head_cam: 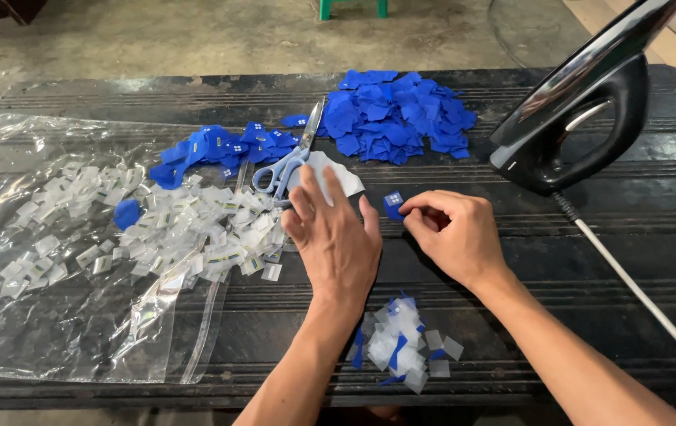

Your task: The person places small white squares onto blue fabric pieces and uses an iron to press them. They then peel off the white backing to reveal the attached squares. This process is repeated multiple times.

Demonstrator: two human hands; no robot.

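While the left hand point(336, 237) lies flat and empty on the table point(606, 260) beside the scissors point(289, 158), the right hand point(452, 233) pinches a blue tag point(393, 204) between fingertips; best keep that pinch light, edges square.

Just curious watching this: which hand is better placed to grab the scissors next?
Probably the left hand: its fingertips lie right beside the light-blue scissors. The right hand is pinching a small blue square, farther from the handles.
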